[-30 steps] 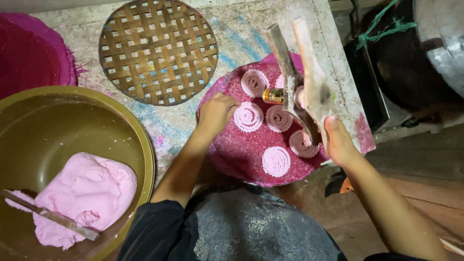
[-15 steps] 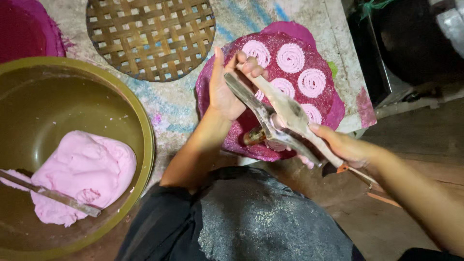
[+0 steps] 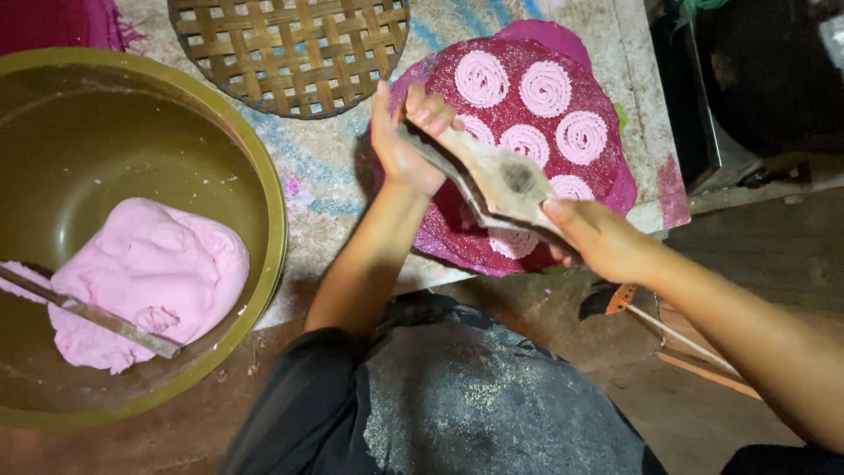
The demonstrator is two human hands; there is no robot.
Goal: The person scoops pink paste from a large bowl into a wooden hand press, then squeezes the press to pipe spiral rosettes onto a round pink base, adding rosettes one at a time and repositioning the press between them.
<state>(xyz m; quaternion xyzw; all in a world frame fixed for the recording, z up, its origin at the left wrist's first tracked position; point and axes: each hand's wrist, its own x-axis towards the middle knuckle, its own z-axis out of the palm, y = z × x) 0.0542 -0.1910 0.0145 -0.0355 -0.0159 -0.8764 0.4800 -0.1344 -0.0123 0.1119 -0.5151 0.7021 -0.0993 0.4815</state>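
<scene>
At frame centre, a stiff wooden dough press (image 3: 501, 180) is gripped by both hands: left hand (image 3: 406, 141) closed around its far end, right hand (image 3: 598, 237) around the handles. The soft pink dough spirals (image 3: 545, 88) on the magenta mat (image 3: 607, 180) look fragile.

Light fell brightest across the upper middle of the frame, on the pale painted tabletop (image 3: 325, 176) and the round magenta mat with pink coiled dough spirals (image 3: 580, 88), which stood sharp. The right edge and upper right corner sank into near black. The large olive-green metal bowl (image 3: 264, 220) at the left showed a dull sheen on its inner wall and shadow at its base. The dark grey sparkly lap cloth (image 3: 492, 396) at the bottom looked grainy. Straight edges bowed slightly toward the corners.
</scene>
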